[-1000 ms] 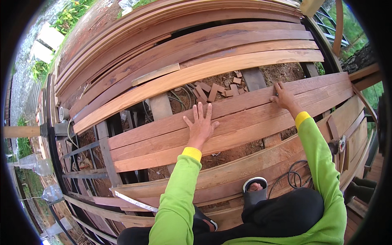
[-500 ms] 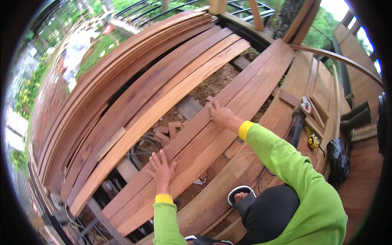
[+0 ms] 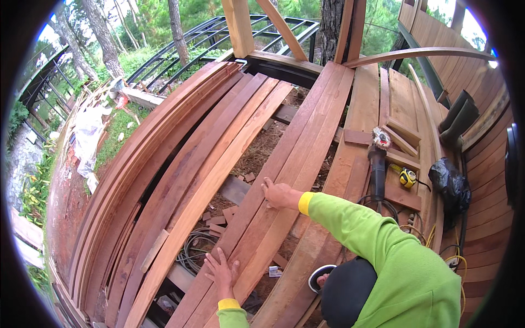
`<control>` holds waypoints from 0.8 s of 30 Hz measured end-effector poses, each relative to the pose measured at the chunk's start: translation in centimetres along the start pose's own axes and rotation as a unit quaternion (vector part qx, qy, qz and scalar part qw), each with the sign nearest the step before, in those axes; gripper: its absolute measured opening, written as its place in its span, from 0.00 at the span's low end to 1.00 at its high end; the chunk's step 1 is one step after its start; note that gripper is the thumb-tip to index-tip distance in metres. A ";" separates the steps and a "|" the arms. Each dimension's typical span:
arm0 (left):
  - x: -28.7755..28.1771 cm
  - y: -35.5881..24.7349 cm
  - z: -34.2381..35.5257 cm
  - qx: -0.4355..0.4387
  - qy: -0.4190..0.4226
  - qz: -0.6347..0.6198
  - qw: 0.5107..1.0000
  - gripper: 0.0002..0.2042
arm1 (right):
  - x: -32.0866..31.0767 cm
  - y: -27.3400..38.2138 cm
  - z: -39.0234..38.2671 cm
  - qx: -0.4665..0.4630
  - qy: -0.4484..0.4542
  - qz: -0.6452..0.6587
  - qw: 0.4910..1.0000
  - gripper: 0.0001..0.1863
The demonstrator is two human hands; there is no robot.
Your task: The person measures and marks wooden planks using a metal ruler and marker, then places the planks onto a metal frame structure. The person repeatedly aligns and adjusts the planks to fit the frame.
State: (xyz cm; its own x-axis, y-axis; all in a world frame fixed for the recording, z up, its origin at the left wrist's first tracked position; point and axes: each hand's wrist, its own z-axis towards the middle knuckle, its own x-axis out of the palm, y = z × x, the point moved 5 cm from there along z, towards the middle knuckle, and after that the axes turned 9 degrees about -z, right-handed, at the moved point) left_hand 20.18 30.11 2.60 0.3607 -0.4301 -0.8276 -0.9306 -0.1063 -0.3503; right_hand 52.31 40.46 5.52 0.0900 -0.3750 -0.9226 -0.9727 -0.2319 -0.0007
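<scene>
Wooden plank [image 3: 284, 169], under left hand [image 3: 221, 271], right hand [image 3: 279, 194]

Soft, even daylight fills the scene, the kind an overcast sky gives; it comes from above and from the open trees at the top. Shadows are faint and diffuse, deepest in the gap under the planks [image 3: 240, 164]. Patches of sky at the upper rim are blown out to white. The reddish wood and the lime-green sleeve [image 3: 372, 235] look saturated and sharp at the centre. Fisheye distortion bends straight boards into arcs, strongest toward the rim, where detail softens. A black circular vignette frames everything, and no motion blur is evident
</scene>
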 end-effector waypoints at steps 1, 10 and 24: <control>0.0 -0.2 -0.2 0.003 0.002 0.008 1.000 0.42 | 0.0 -0.1 0.0 0.005 0.006 0.004 1.000 0.45; 0.4 -0.8 -2.1 0.013 0.013 0.001 1.000 0.44 | -0.4 0.4 0.1 -0.026 0.002 -0.035 0.999 0.44; 0.9 -1.7 -2.7 0.077 0.021 -0.010 0.997 0.42 | -0.1 -1.4 -1.7 0.024 -0.001 0.028 0.999 0.44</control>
State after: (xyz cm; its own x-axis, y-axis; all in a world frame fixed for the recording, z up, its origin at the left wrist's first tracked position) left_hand 21.96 27.43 3.63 0.3731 -0.4662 -0.8021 -0.9013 0.0228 -0.4325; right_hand 54.06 39.26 6.26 0.0346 -0.3840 -0.9227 -0.9855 -0.1664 0.0322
